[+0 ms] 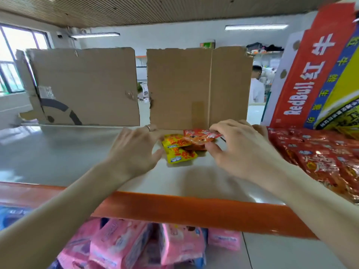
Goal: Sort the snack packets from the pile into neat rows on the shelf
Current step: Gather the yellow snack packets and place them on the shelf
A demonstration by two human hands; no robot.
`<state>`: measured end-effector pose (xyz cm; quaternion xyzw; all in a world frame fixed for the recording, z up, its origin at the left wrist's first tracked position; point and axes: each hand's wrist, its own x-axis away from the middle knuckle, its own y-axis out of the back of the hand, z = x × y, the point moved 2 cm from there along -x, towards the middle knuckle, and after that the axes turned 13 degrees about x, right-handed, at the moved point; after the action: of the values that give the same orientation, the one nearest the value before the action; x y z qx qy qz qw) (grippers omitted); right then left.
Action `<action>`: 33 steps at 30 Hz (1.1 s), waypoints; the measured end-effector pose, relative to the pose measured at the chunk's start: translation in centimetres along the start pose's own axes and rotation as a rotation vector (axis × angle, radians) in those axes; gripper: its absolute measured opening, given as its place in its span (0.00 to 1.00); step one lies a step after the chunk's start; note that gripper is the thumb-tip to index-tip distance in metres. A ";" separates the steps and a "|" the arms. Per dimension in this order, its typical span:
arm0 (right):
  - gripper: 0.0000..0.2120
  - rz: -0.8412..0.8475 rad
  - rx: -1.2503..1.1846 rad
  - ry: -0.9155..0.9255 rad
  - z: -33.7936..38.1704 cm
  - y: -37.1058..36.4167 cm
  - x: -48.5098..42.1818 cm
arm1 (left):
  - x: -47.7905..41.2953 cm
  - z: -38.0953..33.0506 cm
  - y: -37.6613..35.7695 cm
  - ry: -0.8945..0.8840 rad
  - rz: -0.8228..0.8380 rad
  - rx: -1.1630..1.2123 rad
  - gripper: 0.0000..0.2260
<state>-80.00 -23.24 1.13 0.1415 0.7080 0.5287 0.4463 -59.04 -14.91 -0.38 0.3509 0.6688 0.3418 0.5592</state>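
glossy red packet (202,137) in pinch of right hand (244,152), left hand (136,150) loose-fingered against crinkly yellow packets (179,153), near smooth shelf (58,152) back edge

Grey shelf (77,152) with yellow packets (179,153), red packet pile (320,158), upright cardboard sheets (85,86) behind.

A shop: orange-edged shelf (194,208), rows of snack packets (314,158), Red Bull carton (310,84).

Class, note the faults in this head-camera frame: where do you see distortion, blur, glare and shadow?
Head view: the wide lens bows the orange shelf edge; the window is blown out; glare glints on the red packet pile; the pink packets are blurred; the right hand, pinching a red packet, casts a shadow on the shelf.
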 end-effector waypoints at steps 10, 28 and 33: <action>0.16 -0.074 0.015 -0.114 2.7 -0.8 -0.5 | -2.5 0.6 -1.4 -0.267 0.087 -0.161 0.11; 0.20 -0.010 -0.700 -0.017 8.0 -0.2 0.9 | -0.7 2.6 7.8 0.196 -0.114 1.118 0.06; 0.02 -0.123 -0.578 -0.029 8.3 -0.8 0.7 | 0.6 2.8 8.1 0.183 -0.092 1.164 0.06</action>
<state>-73.69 -17.90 -0.30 -0.0272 0.5287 0.6784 0.5095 -55.69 -9.96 5.84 0.5398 0.8064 -0.0772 0.2288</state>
